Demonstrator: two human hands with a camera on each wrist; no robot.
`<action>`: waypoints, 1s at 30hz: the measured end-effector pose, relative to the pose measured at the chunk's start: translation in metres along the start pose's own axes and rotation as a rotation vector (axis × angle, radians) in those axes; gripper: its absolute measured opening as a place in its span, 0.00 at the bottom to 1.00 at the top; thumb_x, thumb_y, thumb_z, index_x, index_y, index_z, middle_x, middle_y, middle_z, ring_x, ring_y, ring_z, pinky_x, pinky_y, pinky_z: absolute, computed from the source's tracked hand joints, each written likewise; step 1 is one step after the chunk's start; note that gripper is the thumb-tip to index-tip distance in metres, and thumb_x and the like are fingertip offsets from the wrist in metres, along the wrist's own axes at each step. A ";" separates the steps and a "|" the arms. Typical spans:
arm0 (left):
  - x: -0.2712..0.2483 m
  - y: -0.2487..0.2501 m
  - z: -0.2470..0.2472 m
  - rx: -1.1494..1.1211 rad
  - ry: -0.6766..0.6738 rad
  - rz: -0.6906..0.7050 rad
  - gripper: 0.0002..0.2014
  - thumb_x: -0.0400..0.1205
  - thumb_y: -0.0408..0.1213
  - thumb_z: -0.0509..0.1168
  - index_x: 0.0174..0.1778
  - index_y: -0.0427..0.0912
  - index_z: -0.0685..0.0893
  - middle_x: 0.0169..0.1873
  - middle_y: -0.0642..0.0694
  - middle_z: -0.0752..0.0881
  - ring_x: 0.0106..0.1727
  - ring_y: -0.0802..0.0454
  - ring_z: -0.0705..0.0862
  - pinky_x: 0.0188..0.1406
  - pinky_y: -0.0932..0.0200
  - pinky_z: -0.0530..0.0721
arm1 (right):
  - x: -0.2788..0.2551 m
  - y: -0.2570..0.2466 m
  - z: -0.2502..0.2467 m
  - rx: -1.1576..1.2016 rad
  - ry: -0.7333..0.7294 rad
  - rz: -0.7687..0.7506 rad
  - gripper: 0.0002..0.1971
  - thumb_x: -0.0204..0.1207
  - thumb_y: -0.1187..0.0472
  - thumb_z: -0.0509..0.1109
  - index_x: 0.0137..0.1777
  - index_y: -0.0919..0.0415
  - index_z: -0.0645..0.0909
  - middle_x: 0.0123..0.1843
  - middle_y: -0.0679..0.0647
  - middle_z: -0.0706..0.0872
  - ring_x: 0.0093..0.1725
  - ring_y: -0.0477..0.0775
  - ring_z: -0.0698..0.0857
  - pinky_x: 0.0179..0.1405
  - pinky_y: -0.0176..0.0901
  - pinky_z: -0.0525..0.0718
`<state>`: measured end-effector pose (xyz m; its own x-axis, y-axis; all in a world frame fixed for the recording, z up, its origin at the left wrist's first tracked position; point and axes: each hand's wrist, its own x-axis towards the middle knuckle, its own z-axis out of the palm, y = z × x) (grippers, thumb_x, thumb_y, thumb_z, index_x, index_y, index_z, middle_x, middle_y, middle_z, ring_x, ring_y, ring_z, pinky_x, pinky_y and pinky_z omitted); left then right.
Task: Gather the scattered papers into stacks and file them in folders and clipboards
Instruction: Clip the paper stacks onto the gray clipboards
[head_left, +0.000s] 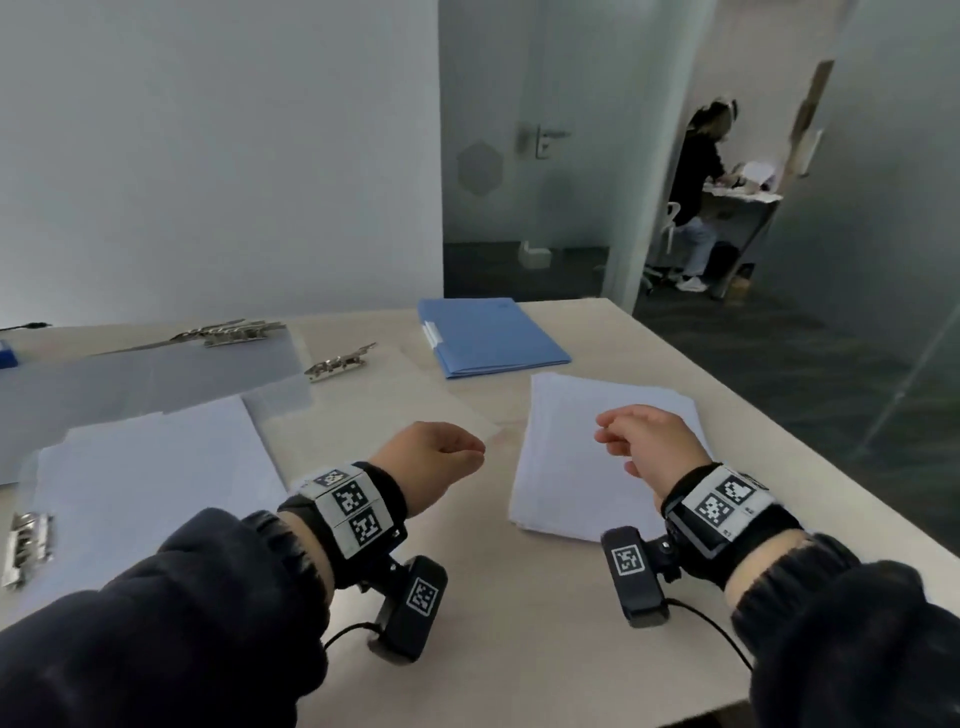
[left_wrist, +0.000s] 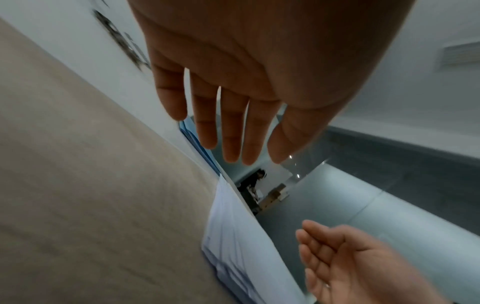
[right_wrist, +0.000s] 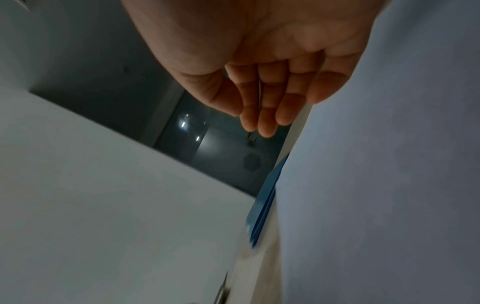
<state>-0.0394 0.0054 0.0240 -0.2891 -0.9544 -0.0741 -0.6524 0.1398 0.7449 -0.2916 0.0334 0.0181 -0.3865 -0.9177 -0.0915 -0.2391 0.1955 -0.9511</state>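
White paper stack (head_left: 597, 457) lies on the tabletop (head_left: 498, 613) near the blue folder (head_left: 488, 332); my left hand (head_left: 426, 457) and right hand (head_left: 649, 447) hover relaxed, empty, so next I judge I must square and lift it.

The clipboard (head_left: 130, 374) along the table's (head_left: 467, 597) far left edge is cut off by the frame, its clip (head_left: 228, 330) blurred. A second clip (head_left: 26, 545) at the near left edge is smeared. The paper stack's (head_left: 571, 452) middle lies hidden behind the right hand (head_left: 654, 441). A distant seated person (head_left: 698, 192) is too blurred to detail.
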 end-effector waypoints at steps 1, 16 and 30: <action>0.009 0.006 0.008 0.059 -0.050 0.008 0.13 0.82 0.48 0.67 0.61 0.54 0.88 0.56 0.55 0.89 0.50 0.56 0.85 0.49 0.63 0.81 | 0.004 0.007 -0.019 0.002 0.056 0.009 0.08 0.80 0.62 0.67 0.46 0.56 0.88 0.49 0.56 0.92 0.45 0.50 0.84 0.52 0.47 0.78; 0.068 0.049 0.083 0.699 -0.311 -0.061 0.32 0.78 0.64 0.61 0.76 0.53 0.74 0.73 0.49 0.76 0.72 0.41 0.75 0.68 0.49 0.74 | 0.019 0.056 -0.117 0.218 0.091 0.391 0.04 0.84 0.64 0.59 0.52 0.62 0.75 0.48 0.65 0.85 0.48 0.62 0.83 0.50 0.53 0.83; 0.067 0.048 0.085 0.716 -0.324 -0.088 0.38 0.76 0.69 0.61 0.82 0.59 0.64 0.81 0.51 0.67 0.80 0.39 0.63 0.77 0.42 0.65 | 0.030 0.074 -0.122 0.138 0.117 0.427 0.13 0.79 0.58 0.71 0.52 0.70 0.86 0.47 0.66 0.92 0.45 0.68 0.89 0.53 0.62 0.87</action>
<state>-0.1498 -0.0296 -0.0018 -0.3335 -0.8608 -0.3845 -0.9427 0.3083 0.1274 -0.4297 0.0629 -0.0192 -0.5242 -0.7185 -0.4571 0.0814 0.4920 -0.8668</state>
